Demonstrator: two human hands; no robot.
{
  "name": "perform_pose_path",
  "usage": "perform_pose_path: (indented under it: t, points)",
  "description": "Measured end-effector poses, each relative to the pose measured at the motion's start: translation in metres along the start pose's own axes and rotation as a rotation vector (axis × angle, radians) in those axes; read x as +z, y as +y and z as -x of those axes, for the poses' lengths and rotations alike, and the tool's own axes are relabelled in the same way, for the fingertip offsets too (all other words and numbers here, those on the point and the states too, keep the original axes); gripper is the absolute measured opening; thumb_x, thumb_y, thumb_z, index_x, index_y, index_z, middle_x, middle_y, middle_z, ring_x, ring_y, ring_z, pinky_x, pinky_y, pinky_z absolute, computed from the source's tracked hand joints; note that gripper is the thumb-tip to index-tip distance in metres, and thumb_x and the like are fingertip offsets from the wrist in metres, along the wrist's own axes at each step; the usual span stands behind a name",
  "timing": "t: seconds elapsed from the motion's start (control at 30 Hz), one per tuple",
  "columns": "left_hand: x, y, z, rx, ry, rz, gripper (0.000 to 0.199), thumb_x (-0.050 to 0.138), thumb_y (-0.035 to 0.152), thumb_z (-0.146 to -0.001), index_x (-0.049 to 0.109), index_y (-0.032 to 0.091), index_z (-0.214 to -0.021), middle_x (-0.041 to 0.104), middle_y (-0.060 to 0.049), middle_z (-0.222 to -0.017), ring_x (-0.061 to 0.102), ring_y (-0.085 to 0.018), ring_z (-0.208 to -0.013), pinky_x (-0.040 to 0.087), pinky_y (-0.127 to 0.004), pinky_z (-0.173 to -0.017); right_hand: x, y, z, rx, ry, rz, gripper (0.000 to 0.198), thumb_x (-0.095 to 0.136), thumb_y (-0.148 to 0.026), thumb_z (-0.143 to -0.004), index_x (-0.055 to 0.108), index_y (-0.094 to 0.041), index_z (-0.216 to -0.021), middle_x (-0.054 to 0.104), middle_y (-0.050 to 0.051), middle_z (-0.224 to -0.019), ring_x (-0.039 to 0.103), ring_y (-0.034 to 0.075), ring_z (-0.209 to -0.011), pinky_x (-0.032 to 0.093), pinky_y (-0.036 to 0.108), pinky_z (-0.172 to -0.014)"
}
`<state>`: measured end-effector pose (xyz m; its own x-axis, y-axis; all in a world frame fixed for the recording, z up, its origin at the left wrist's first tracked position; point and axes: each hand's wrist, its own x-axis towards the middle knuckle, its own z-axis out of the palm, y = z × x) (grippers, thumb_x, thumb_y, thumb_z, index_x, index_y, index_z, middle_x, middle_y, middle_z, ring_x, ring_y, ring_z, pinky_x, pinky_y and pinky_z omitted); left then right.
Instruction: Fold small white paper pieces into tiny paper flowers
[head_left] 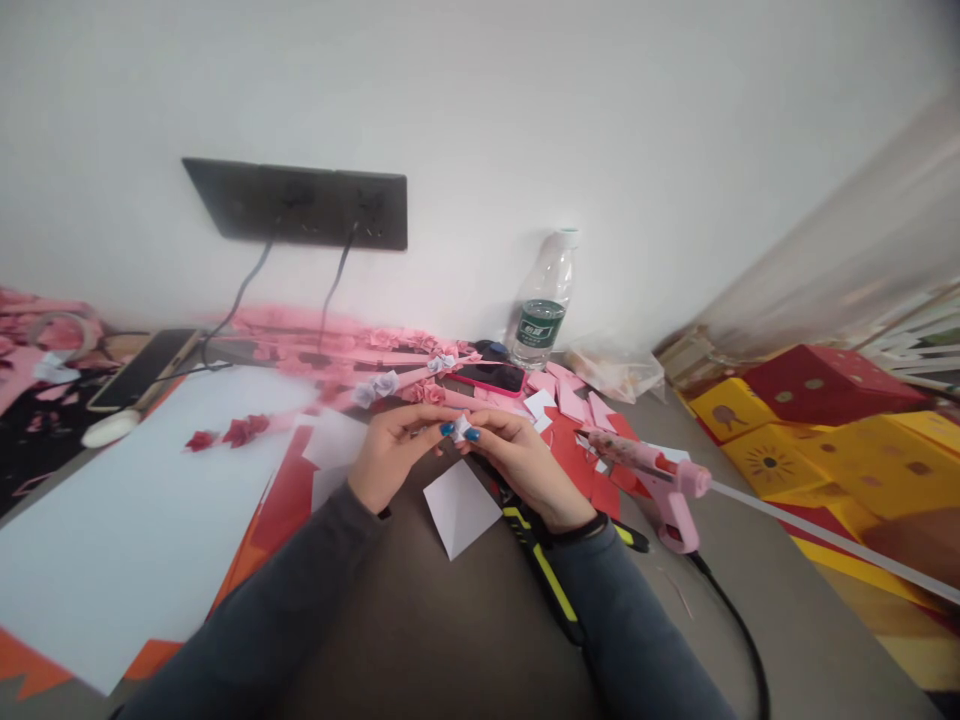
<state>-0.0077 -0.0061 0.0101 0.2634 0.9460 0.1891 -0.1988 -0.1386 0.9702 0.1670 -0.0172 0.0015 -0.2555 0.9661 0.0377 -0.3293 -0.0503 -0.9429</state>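
Note:
A small white folded paper piece is pinched between the thumbs and fingers of both hands, above the table. My left hand grips it from the left, with the thumb bent toward it. From the other side my right hand holds it too, its thumb pressed on the paper. Below them lies a creased white paper square. Black and yellow scissors or a cutter, partly hidden by my right wrist, rest beside the square. A pink hot glue gun with a long glue stick lies to the right.
White sheets over red and orange paper cover the left. Behind are pink paper flower stems, a water bottle and a phone. Red paper pieces lie near the glue gun. Yellow boxes stand at right.

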Motion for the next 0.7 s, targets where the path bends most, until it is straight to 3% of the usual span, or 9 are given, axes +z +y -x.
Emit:
perform_pose_path:
  t: [0.17, 0.33, 0.53, 0.7]
  points:
    - [-0.001, 0.0, 0.001, 0.226, 0.013, -0.171, 0.017, 0.068, 0.018, -0.082, 0.079, 0.022, -0.093, 0.073, -0.008, -0.102, 0.069, -0.02, -0.094, 0.06, -0.024, -0.066, 0.001, 0.001, -0.001, -0.02, 0.039, -0.009, 0.023, 0.082, -0.041, -0.073, 0.073, -0.021, -0.076, 0.07, -0.001, -0.07, 0.063, 0.011, -0.066, 0.051, 0.025, -0.069]
    - [-0.003, -0.003, 0.0, 0.264, 0.023, -0.285, 0.022, 0.065, 0.015, -0.083, 0.079, 0.023, -0.098, 0.07, -0.007, -0.099, 0.069, -0.017, -0.09, 0.061, -0.026, -0.073, 0.001, 0.002, -0.001, -0.048, 0.092, 0.076, 0.028, 0.082, -0.044, -0.071, 0.067, -0.02, -0.072, 0.067, -0.001, -0.069, 0.059, 0.012, -0.063, 0.048, 0.026, -0.064]
    - [0.0, -0.002, -0.001, 0.059, 0.044, -0.223, 0.019, 0.073, 0.025, -0.079, 0.08, 0.02, -0.096, 0.075, -0.008, -0.099, 0.071, -0.021, -0.093, 0.061, -0.029, -0.079, 0.006, 0.003, -0.001, -0.16, 0.138, 0.272, 0.029, 0.078, -0.044, -0.075, 0.062, -0.02, -0.074, 0.063, -0.001, -0.07, 0.057, 0.013, -0.063, 0.046, 0.026, -0.06]
    - [0.002, -0.002, -0.001, -0.243, 0.118, 0.083, 0.028, 0.083, 0.036, -0.068, 0.081, 0.018, -0.089, 0.078, -0.007, -0.088, 0.072, -0.02, -0.081, 0.061, -0.033, -0.079, 0.012, -0.001, 0.002, -0.197, 0.122, 0.368, 0.028, 0.077, -0.044, -0.075, 0.063, -0.02, -0.078, 0.063, 0.001, -0.077, 0.059, 0.015, -0.069, 0.049, 0.028, -0.063]
